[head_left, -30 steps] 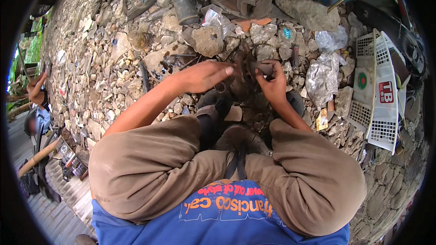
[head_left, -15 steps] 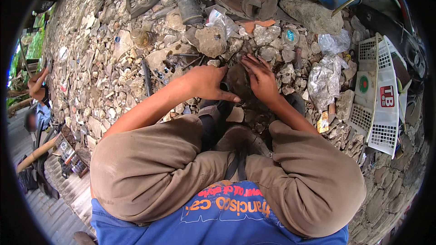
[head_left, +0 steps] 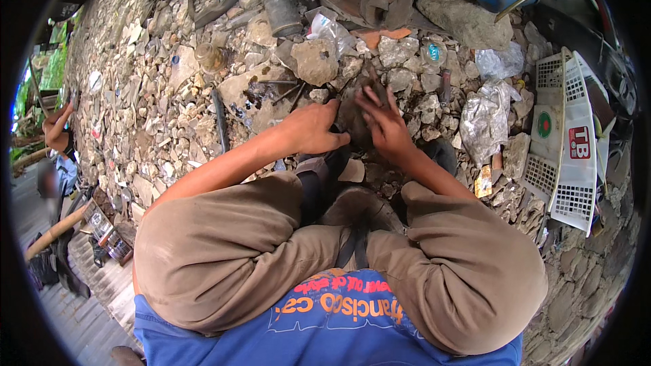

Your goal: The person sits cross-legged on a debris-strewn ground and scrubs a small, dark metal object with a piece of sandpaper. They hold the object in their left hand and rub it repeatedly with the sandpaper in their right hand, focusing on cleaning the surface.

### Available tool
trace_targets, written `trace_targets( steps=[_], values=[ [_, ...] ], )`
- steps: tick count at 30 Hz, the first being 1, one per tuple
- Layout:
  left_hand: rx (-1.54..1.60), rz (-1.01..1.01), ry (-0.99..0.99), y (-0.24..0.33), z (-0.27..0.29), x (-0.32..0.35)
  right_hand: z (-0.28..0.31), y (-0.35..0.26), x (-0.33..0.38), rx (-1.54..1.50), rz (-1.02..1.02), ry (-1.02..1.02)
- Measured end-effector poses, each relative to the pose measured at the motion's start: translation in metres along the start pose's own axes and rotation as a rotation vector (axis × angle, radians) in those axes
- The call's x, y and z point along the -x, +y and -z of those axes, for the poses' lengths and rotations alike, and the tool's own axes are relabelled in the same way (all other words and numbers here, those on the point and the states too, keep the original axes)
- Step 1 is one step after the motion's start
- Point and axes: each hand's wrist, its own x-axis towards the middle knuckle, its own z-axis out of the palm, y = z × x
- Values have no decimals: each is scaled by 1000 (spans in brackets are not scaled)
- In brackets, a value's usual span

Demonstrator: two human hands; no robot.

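Observation:
Between my hands, above the rubble, is a dark, dusty, rounded object whose kind I cannot make out. My left hand is closed at its left side, with the thumb bent in along the near edge. The far fingers of that hand are partly hidden. On the opposite side, my right hand is by the object's right edge. Its fingers are smeared by motion, and a dark narrow shape shows beside them. A dark shoe is just below my left hand.
Broken stones cover the ground. A flat oil-stained stone with thin dark rods lies to the left, near a grey metal cylinder. Crumpled silvery plastic and a white perforated crate are at right. Another person's arm shows far left.
My left thumb has drawn in toward the rest of its hand. The right fingers, earlier stretched over the object's right edge, have shifted and are now blurred.

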Motion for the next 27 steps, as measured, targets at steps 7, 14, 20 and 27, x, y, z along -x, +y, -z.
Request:
trace_targets(
  steps=[7,14,20,27],
  values=[
    [28,-52,61,-1,-2,0,5,0,5,-61,66,-30],
    [66,-36,83,-8,-10,-3,3,2,11,49,88,19],
    [82,-12,45,1,-3,1,7,-14,15,-60,170,-6],
    [97,-24,53,-6,-7,3,9,-25,9,-21,208,3]
  ],
)
